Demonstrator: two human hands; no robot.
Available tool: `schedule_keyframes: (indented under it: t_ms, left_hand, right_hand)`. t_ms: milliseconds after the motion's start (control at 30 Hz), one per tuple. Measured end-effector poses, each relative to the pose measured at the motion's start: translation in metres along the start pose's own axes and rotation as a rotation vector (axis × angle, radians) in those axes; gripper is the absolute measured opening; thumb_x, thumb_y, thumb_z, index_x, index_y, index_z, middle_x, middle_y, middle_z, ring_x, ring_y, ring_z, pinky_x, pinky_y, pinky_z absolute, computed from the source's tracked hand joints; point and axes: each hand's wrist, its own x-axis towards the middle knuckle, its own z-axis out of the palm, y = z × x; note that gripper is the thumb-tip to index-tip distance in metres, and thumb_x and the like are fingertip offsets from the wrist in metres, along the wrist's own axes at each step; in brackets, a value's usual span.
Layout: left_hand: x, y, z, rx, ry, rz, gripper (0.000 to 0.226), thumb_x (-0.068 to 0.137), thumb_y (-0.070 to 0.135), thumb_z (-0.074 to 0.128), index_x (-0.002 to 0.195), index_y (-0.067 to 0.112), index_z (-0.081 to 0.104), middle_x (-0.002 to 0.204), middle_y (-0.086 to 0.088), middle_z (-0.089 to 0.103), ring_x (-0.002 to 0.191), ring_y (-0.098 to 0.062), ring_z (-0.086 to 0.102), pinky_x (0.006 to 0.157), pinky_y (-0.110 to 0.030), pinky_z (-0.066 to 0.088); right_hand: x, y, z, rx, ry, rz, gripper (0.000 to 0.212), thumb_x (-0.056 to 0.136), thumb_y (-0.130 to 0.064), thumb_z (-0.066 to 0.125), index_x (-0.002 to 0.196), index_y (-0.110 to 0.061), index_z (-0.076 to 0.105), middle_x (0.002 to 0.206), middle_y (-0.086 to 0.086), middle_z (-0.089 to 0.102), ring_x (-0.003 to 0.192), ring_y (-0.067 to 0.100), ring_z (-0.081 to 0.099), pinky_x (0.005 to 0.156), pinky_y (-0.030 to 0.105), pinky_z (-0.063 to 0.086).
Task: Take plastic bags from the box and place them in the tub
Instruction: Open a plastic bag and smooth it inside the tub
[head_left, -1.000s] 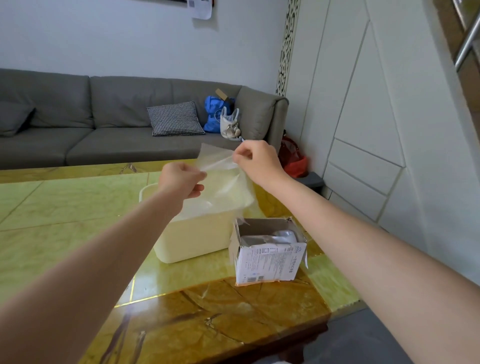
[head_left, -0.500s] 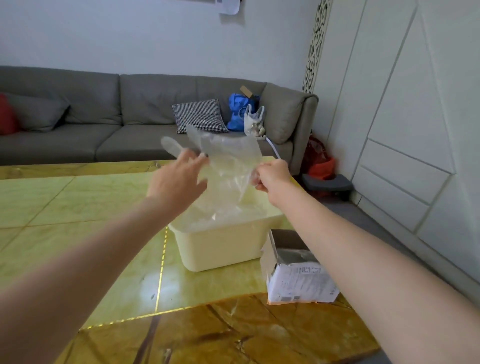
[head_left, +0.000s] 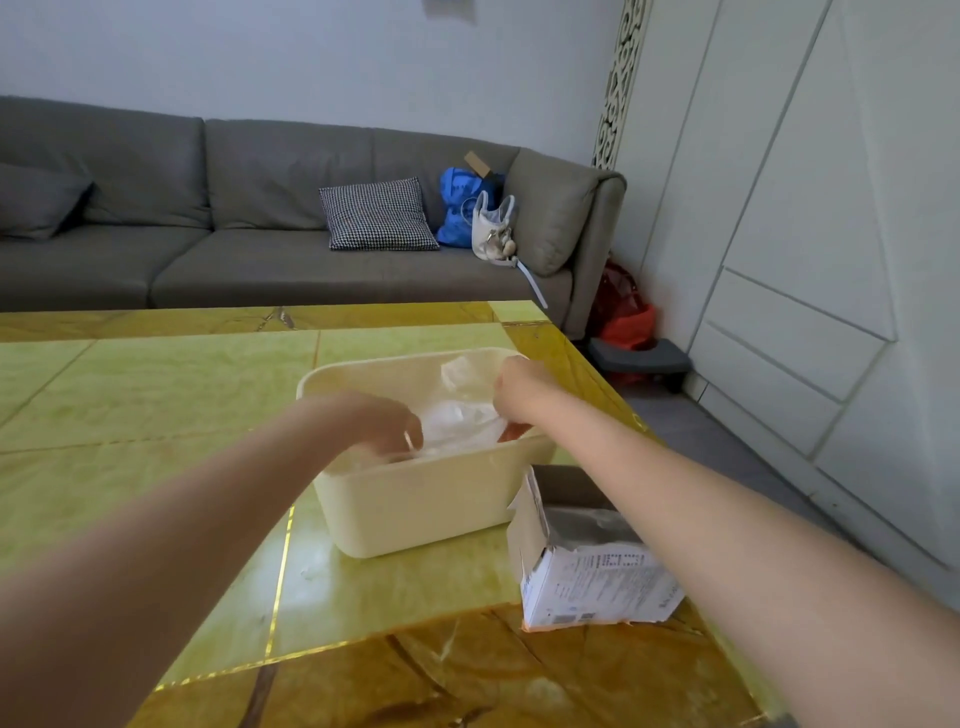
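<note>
Green-gold tabletop (head_left: 156, 395), sofa (head_left: 260, 260) behind. Both hands down in tub (head_left: 415, 499), left (head_left: 384, 421) and right (head_left: 511, 389) pinching bag (head_left: 457, 415). Placing step; release called for next, then reach to box (head_left: 587, 566).

You see crumpled clear plastic bags (head_left: 462, 415) inside the cream tub (head_left: 415, 499) at frame centre; the torn cardboard box (head_left: 587, 571) stands lower right.

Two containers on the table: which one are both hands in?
The cream tub. The left hand and right hand reach into it, onto the clear plastic bags. The torn cardboard box stands beside it, untouched.
</note>
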Motion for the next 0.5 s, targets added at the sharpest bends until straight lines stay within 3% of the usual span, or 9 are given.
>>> schedule_keyframes:
  t_ms: [33, 100, 133, 200, 233, 300, 400, 500]
  left_hand:
    - [0.003, -0.001, 0.003, -0.021, -0.043, 0.021, 0.04, 0.098, 0.015, 0.043, 0.138, 0.017, 0.043, 0.144, -0.008, 0.039, 0.13, -0.027, 0.041, 0.108, -0.031, 0.033]
    - [0.004, -0.002, 0.005, -0.005, -0.026, 0.043, 0.042, 0.099, 0.014, 0.041, 0.141, 0.017, 0.04, 0.146, -0.008, 0.037, 0.133, -0.025, 0.039, 0.107, -0.03, 0.032]
    - [0.003, 0.0, 0.004, 0.001, -0.007, 0.034, 0.044, 0.098, 0.016, 0.042, 0.142, 0.018, 0.038, 0.147, -0.007, 0.036, 0.132, -0.024, 0.04, 0.105, -0.029, 0.033]
    - [0.004, 0.002, 0.003, 0.004, -0.005, 0.013, 0.048, 0.097, 0.021, 0.045, 0.143, 0.02, 0.033, 0.146, -0.006, 0.036, 0.129, -0.024, 0.043, 0.101, -0.028, 0.036]
    - [0.007, 0.003, 0.001, 0.011, -0.003, 0.007, 0.05, 0.096, 0.025, 0.047, 0.144, 0.022, 0.031, 0.145, -0.005, 0.036, 0.128, -0.024, 0.043, 0.1, -0.028, 0.036]
    - [0.007, 0.003, -0.003, 0.033, 0.008, 0.001, 0.054, 0.095, 0.031, 0.049, 0.144, 0.022, 0.03, 0.144, -0.005, 0.037, 0.128, -0.024, 0.043, 0.1, -0.028, 0.035]
    - [0.005, -0.001, -0.004, 0.066, 0.009, -0.003, 0.057, 0.092, 0.032, 0.054, 0.143, 0.021, 0.03, 0.143, -0.005, 0.038, 0.127, -0.024, 0.044, 0.099, -0.027, 0.036]
    - [0.006, -0.014, -0.002, 0.139, 0.011, -0.049, 0.058, 0.088, 0.035, 0.059, 0.139, 0.021, 0.035, 0.137, -0.005, 0.042, 0.12, -0.025, 0.049, 0.095, -0.03, 0.04]
  right_hand:
    - [-0.003, -0.001, -0.003, -0.079, -0.02, -0.012, 0.019, 0.093, 0.008, 0.037, 0.09, -0.003, 0.052, 0.086, 0.014, 0.052, 0.065, 0.028, 0.068, 0.043, 0.027, 0.049]
    - [-0.008, -0.004, -0.01, -0.284, 0.0, -0.072, 0.033, 0.089, 0.013, 0.04, 0.119, 0.0, 0.047, 0.106, 0.017, 0.054, 0.083, 0.032, 0.065, 0.048, 0.031, 0.044]
    - [-0.01, -0.005, -0.013, -0.398, 0.037, -0.131, 0.04, 0.088, 0.013, 0.041, 0.126, -0.001, 0.043, 0.101, 0.014, 0.052, 0.08, 0.03, 0.061, 0.048, 0.031, 0.038]
    - [-0.011, -0.013, -0.019, -0.514, 0.14, -0.298, 0.039, 0.087, 0.011, 0.043, 0.122, -0.004, 0.045, 0.086, 0.01, 0.047, 0.077, 0.026, 0.053, 0.05, 0.028, 0.031]
    - [-0.011, -0.019, -0.019, -0.511, 0.136, -0.375, 0.035, 0.087, 0.009, 0.045, 0.12, -0.005, 0.048, 0.092, 0.011, 0.049, 0.087, 0.028, 0.054, 0.054, 0.028, 0.034]
    - [-0.01, -0.029, -0.017, -0.404, -0.08, -0.449, 0.034, 0.089, -0.001, 0.055, 0.121, -0.01, 0.053, 0.116, 0.011, 0.052, 0.103, 0.027, 0.054, 0.066, 0.026, 0.043]
    - [-0.004, -0.032, -0.003, -0.39, -0.487, -0.28, 0.059, 0.087, -0.02, 0.065, 0.14, -0.021, 0.037, 0.132, 0.008, 0.046, 0.11, 0.025, 0.055, 0.081, 0.029, 0.055]
    - [-0.001, -0.029, 0.004, -0.517, -0.546, -0.205, 0.073, 0.089, -0.024, 0.062, 0.149, -0.027, 0.02, 0.141, 0.009, 0.04, 0.116, 0.028, 0.054, 0.096, 0.036, 0.05]
